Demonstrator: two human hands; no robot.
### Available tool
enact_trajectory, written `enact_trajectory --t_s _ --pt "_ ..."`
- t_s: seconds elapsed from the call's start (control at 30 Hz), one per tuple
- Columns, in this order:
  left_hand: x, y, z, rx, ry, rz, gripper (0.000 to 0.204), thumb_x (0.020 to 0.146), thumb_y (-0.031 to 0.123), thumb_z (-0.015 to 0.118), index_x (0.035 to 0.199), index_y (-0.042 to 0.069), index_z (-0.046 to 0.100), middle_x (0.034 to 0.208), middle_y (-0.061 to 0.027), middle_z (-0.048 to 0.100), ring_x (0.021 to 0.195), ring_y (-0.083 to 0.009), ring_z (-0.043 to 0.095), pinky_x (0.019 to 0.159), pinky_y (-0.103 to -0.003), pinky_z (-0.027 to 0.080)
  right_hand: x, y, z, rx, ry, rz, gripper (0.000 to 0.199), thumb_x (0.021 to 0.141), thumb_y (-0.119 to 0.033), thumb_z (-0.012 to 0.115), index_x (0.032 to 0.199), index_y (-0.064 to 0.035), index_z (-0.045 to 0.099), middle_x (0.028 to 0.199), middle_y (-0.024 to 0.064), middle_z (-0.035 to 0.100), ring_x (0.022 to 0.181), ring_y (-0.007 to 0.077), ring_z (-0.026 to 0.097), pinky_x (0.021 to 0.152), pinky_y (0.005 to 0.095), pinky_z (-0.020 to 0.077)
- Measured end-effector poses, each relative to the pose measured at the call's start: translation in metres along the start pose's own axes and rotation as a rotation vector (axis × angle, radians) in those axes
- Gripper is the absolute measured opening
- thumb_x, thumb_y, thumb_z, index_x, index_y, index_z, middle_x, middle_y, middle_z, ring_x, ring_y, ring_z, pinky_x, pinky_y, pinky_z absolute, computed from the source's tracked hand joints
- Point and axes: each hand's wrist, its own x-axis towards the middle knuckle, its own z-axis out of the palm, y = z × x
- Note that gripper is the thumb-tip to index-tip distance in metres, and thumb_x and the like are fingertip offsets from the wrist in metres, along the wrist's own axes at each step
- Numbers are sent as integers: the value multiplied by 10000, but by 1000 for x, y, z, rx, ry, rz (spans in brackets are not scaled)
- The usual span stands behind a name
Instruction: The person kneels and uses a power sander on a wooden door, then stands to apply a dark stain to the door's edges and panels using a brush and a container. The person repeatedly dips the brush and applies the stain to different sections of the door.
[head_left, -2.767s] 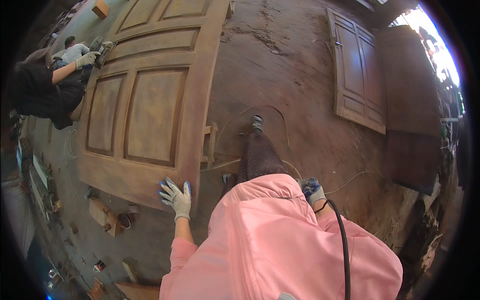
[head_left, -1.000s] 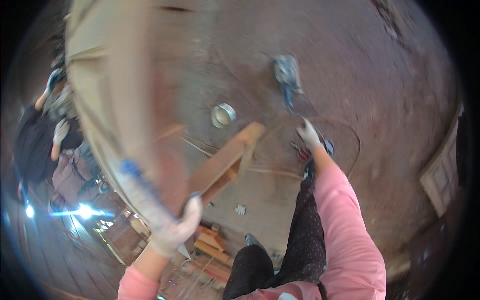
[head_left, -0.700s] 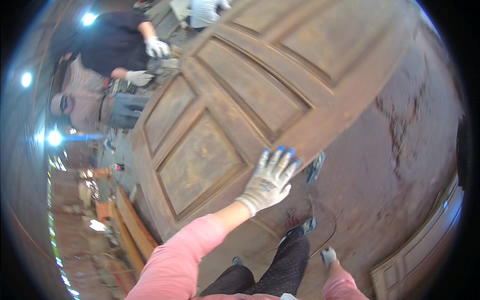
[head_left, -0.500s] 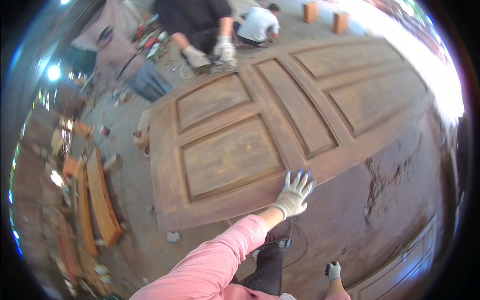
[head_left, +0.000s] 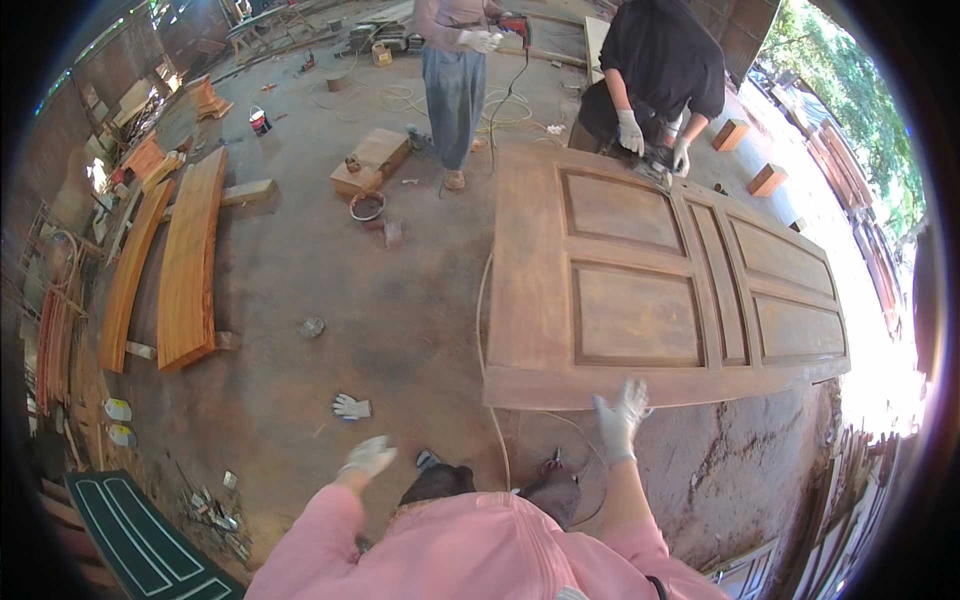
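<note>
A brown wooden panelled door (head_left: 532,270) lies flat and raised off the floor at the right. My right hand (head_left: 622,418), in a pale work glove, is at its near edge with fingers spread, holding nothing; whether the fingertips touch the wood I cannot tell. Left of my body, my left hand (head_left: 368,457), also gloved, hangs over the floor, slightly blurred, with its fingers stretched and nothing in it. Across the door, a person in black (head_left: 665,60) has both gloved hands on a tool (head_left: 655,165) at the door's far edge.
Another person (head_left: 450,90) stands beyond, holding a corded red power tool (head_left: 515,28). Orange-brown planks (head_left: 190,270) rest on blocks at the left. A loose glove (head_left: 351,406), a bucket (head_left: 367,206) and a cable (head_left: 483,300) are on the floor. A dark green panel (head_left: 130,540) is at lower left.
My view has swung left, bringing more floor into sight. My left hand has come off the door's edge to beside my body, while my right hand has risen to that edge and opened.
</note>
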Motion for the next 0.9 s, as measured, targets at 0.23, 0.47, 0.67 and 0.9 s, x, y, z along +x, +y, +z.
enact_trajectory --t_s 0.23,0.47,0.67,0.9 --pt "-138 -290 -45 -653 461 -575 528 1012 276 580 1384 -95 521 1303 -216 643 1198 -295 619 1011 -371 477 42 -194 52 -140 -515 166 1394 694 -852 693 1676 -152 -5 1717 246 -90 1565 500 -103 1194 719 -22" --pt "-158 -218 59 -1028 423 -619 201 1025 297 593 1017 100 638 784 6 556 658 -131 503 584 -338 416 47 -193 52 -168 -543 211 1456 667 -824 742 1667 -168 -88 1715 241 -122 1565 487 -131 1181 742 -16" --pt "-97 -145 26 -960 187 -536 245 1019 321 589 1000 84 647 799 -26 577 686 -162 526 614 -359 427 54 -198 56 -168 -567 247 1477 649 -827 754 1666 -174 -93 1717 226 -139 1565 479 -150 1182 736 -14" --pt "6 -150 -80 -843 148 -488 297 1011 350 583 980 64 658 817 -64 602 720 -199 553 650 -384 439 57 -203 58 -172 -569 248 1500 627 -815 771 1668 -138 -71 1706 262 -132 1558 492 -159 1177 730 -67"
